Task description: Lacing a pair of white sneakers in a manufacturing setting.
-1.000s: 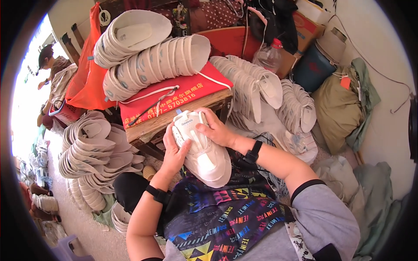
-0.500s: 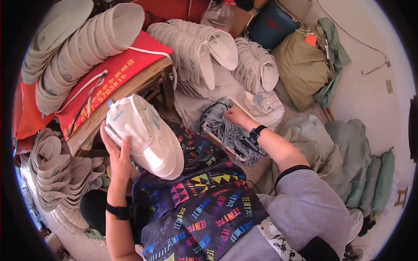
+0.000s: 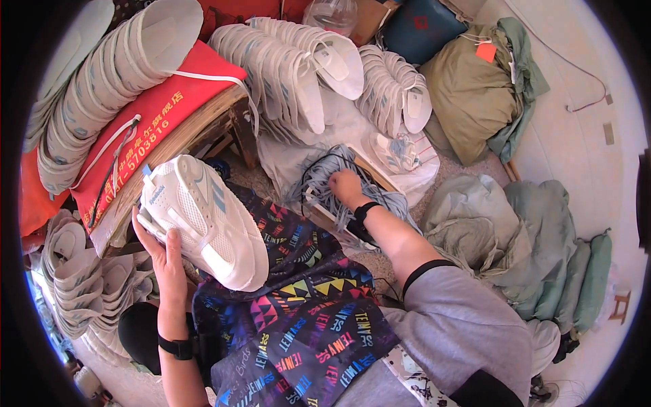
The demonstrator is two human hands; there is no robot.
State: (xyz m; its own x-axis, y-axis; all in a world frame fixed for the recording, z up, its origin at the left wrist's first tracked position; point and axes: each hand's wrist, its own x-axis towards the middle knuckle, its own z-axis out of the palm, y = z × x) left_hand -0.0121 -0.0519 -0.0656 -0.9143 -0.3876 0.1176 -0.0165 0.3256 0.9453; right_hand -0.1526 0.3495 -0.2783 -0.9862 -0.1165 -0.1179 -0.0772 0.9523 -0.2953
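A white shoe upper (image 3: 220,230) with grey-blue side marks and a blue tab at its heel is tilted above my lap. My left hand (image 3: 161,251) grips its left side, thumb in front and fingers behind. My right hand (image 3: 347,188) reaches into a tangle of grey shoelaces (image 3: 390,207) with its fingers curled onto them; the fingertips are partly hidden among the strands. Those laces lie in a shallow wooden-edged tray (image 3: 371,167). A dark patterned apron (image 3: 305,305) covers my lap beneath the upper.
Stacked white uppers stand on a wooden bench (image 3: 203,142) with a red cover at left, with more stacks (image 3: 271,78) beyond the tray. One laced upper (image 3: 395,152) lies on white sheeting. Cloth bundles (image 3: 468,95) and a grey-green heap (image 3: 536,237) are at right.
My right hand has moved left and nearer, deeper into the shoelaces. The view has shifted a little, and the shoe upper in my left hand sits slightly lower and farther left.
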